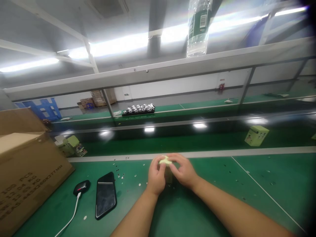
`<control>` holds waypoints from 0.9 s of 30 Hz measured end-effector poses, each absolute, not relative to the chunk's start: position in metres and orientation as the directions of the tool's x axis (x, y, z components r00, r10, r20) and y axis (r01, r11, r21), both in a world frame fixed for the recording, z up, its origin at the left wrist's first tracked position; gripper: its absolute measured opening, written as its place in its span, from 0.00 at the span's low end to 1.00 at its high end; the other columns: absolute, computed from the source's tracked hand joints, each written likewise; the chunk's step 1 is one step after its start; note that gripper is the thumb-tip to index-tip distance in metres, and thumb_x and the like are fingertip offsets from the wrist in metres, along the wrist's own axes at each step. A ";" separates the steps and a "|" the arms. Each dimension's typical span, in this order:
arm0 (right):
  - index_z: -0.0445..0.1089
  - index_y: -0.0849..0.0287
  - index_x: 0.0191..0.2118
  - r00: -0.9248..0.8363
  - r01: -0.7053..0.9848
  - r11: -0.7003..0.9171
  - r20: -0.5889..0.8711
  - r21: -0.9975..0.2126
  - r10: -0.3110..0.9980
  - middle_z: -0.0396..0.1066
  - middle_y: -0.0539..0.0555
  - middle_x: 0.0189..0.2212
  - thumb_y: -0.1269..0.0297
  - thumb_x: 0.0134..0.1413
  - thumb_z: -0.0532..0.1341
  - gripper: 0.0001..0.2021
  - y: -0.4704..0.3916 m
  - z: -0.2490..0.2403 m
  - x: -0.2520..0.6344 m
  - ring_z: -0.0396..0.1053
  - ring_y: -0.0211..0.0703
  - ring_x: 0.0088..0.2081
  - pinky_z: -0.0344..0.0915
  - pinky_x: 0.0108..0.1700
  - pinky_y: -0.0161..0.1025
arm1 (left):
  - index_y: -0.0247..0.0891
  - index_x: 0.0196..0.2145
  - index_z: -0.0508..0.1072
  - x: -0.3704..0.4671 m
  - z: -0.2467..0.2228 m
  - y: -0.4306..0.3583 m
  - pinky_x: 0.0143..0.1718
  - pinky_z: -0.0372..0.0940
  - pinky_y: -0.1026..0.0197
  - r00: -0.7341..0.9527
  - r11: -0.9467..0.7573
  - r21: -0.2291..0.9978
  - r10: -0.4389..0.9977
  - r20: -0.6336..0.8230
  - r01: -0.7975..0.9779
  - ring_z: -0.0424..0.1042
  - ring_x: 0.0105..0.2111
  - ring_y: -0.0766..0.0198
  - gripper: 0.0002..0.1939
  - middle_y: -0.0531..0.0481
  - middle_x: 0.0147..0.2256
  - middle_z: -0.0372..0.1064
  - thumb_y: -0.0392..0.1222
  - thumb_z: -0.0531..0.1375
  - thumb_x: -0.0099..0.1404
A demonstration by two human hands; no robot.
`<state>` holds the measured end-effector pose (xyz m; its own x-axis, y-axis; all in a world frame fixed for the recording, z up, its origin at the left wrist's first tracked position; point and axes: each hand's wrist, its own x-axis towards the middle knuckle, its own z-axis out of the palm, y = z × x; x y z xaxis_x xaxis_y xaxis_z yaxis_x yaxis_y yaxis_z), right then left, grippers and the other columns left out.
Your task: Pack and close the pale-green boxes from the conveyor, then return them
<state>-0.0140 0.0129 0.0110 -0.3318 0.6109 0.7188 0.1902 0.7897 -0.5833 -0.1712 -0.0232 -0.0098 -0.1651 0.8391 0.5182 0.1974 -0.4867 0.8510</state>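
Forearms (227, 204) convergent, hands (156, 180) around box (169, 176)

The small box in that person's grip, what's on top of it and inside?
On top of the small box is a pale yellow-green piece, between the left grip and right grip. What's inside cannot be seen, because that piece and both grips cover it.

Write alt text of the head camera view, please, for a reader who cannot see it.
A person's left hand and right hand hold a partly hidden, small pale-green box over a green tabletop. To the left are a black rectangular smartphone and a large brown cardboard carton.
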 end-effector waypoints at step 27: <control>0.60 0.53 0.59 -0.548 0.294 0.866 0.671 -0.403 0.499 0.56 0.61 0.61 0.70 0.52 0.60 0.27 -0.010 0.003 -0.021 0.59 0.54 0.60 0.62 0.60 0.53 | 0.39 0.42 0.66 -0.166 0.005 -0.032 0.41 0.64 0.60 -0.136 -0.325 0.916 0.944 0.300 -0.236 0.69 0.36 0.62 0.11 0.49 0.38 0.69 0.42 0.50 0.64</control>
